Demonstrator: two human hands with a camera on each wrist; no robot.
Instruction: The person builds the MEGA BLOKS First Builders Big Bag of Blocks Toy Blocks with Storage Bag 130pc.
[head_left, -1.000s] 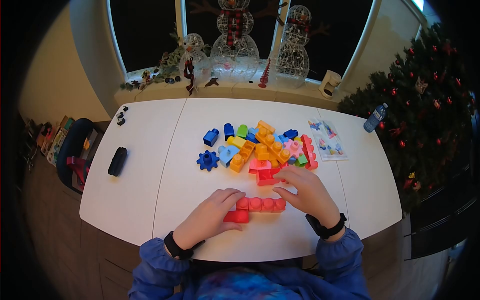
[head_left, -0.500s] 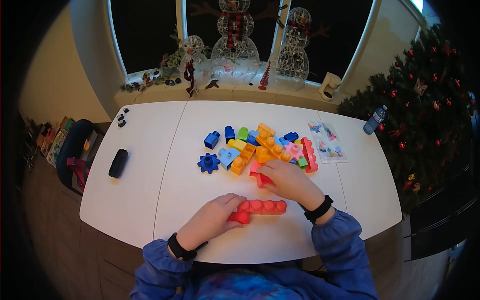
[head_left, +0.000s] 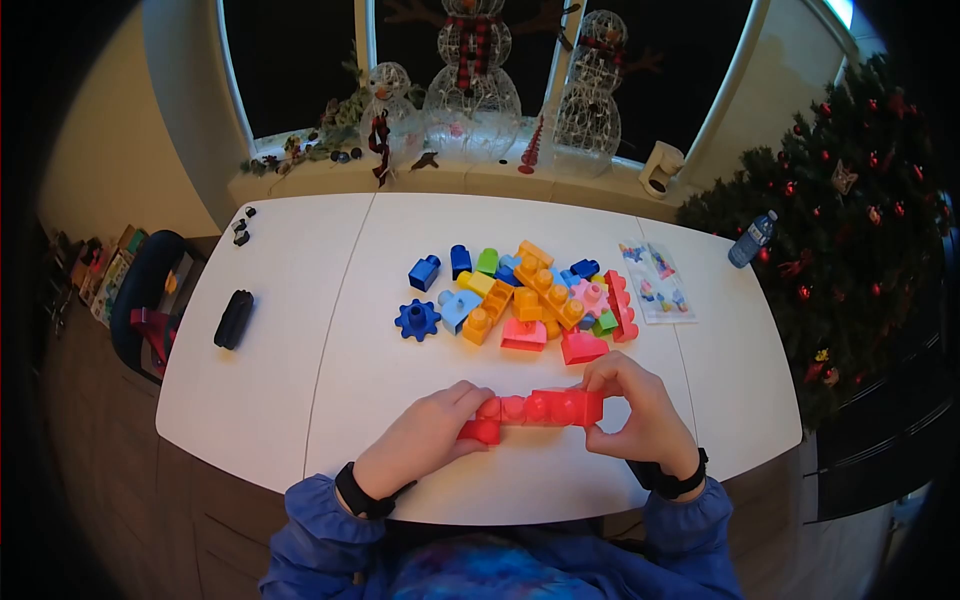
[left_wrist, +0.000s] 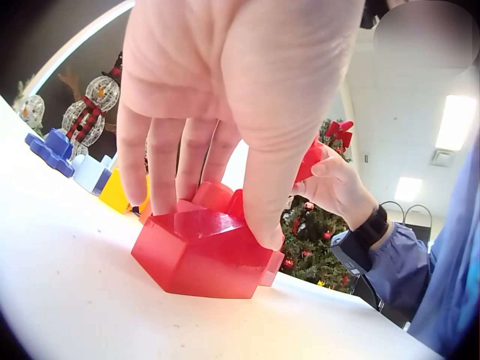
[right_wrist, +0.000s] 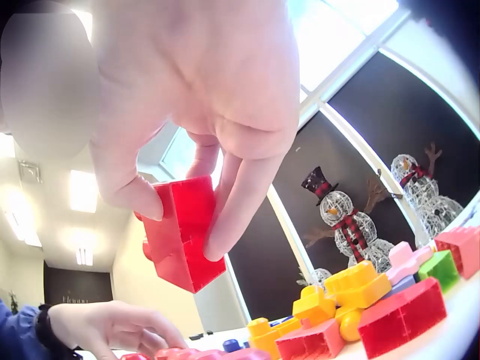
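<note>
My left hand (head_left: 425, 430) grips a red building block (left_wrist: 210, 259) with a sloped side, thumb on one side and fingers on the other, low on the white table. That block sits beside the left end of a long red block (head_left: 513, 407) with round studs. Between thumb and fingers, my right hand (head_left: 648, 420) pinches another red block (right_wrist: 184, 232). It is raised off the table, tilted with its hollow underside showing in the right wrist view. From above it overlaps the right end of the long red block.
A pile of orange blocks (head_left: 545, 290) and other coloured blocks lies beyond my hands, with a loose red block (head_left: 583, 347) at its near edge. A picture sheet (head_left: 657, 283) and water bottle (head_left: 752, 239) are to the right. A black case (head_left: 233, 319) lies left.
My right hand reached the near edge of the pile, took a red block and brought it back towards me over the long red block. My left hand has stayed nearly still.
</note>
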